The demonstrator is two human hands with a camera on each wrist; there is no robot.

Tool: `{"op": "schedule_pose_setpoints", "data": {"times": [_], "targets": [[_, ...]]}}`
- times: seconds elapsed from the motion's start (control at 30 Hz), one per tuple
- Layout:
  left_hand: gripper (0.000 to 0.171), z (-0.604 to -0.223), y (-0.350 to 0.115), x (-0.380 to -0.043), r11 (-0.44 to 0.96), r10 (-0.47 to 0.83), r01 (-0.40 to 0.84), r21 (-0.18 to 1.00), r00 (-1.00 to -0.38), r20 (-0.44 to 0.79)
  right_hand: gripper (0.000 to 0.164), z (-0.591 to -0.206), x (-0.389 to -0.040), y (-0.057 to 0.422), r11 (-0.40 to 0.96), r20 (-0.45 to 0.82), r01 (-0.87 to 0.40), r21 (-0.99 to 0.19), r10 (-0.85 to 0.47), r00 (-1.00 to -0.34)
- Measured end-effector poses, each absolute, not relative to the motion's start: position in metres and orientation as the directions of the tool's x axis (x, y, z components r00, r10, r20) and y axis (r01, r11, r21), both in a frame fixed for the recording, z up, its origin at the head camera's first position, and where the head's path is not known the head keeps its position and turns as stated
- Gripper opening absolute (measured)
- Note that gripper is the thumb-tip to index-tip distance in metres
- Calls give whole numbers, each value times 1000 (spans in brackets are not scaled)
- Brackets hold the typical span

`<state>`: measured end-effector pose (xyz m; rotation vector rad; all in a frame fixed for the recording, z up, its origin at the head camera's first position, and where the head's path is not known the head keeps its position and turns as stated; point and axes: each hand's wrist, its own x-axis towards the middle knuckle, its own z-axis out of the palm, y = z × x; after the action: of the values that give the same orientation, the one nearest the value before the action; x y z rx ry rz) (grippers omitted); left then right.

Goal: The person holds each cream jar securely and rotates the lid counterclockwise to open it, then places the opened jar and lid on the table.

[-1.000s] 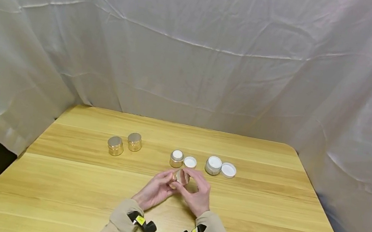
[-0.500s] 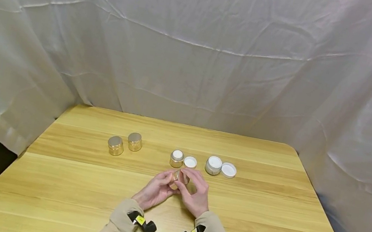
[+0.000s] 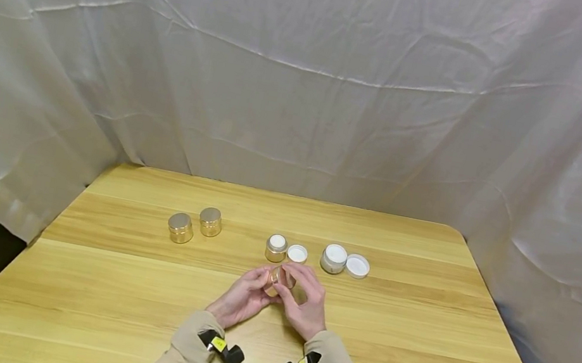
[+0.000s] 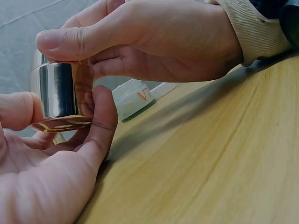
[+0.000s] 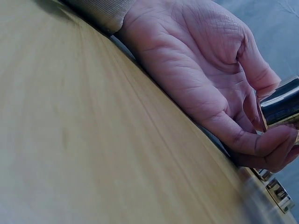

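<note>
- Above the bench (image 3: 75, 299) is the gold jar (image 4: 58, 91); left hand (image 3: 242, 300) grips its lower body, right hand (image 3: 307, 306) pinches its top.
- Probably light, stiff, slippery; its sides seem best for holding.

Head cam: bright, fairly even light on the table (image 3: 91, 302), w/ a paler sheen nr the front btwn the sleeves (image 3: 182, 349), soft hilites along creases in the curtain (image 3: 302, 113), lower-L side near-black, small detail soft. L wrist cam: dimmer/cooler, pale streak beside a dark band on the shiny jar (image 4: 58, 88), soft-edged shadow diag. across the wood. R wrist cam: dim, bluish, nearby wood grain blurry, dark smudgy patch lower R.
</note>
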<state>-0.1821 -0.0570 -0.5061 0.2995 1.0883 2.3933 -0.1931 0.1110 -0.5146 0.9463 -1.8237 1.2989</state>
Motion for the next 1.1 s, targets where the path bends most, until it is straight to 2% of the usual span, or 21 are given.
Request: {"op": "schedule_pose_setpoints", "data": {"times": [0.27,0.37,0.57,0.73,0.93,1.1], "targets": [[51,-504,-56,-181,-552,511,-361,752,-859,-38,40,-515,-192,112,281,840,-843,-459,-173,-514],[46,-504,-56,-181,-557,508,-355,751,-861,-31,36,-515,-193,112,317,857,-842,-436,-138,-496],[24,-506,-57,-182,-559,513,-342,755,-858,-9,29,-513,-195,111,345,904,-862,-370,-79,-420],[21,-507,-57,-182,-556,518,-337,760,-856,-1,26,-512,-195,110,337,918,-878,-339,-87,-387],[25,-507,-56,-182,-559,506,-342,755,-862,-15,31,-511,-194,109,282,909,-893,-351,-126,-397],[26,-508,-56,-182,-559,500,-349,752,-865,-29,31,-511,-192,109,303,883,-864,-401,-122,-453]]}}
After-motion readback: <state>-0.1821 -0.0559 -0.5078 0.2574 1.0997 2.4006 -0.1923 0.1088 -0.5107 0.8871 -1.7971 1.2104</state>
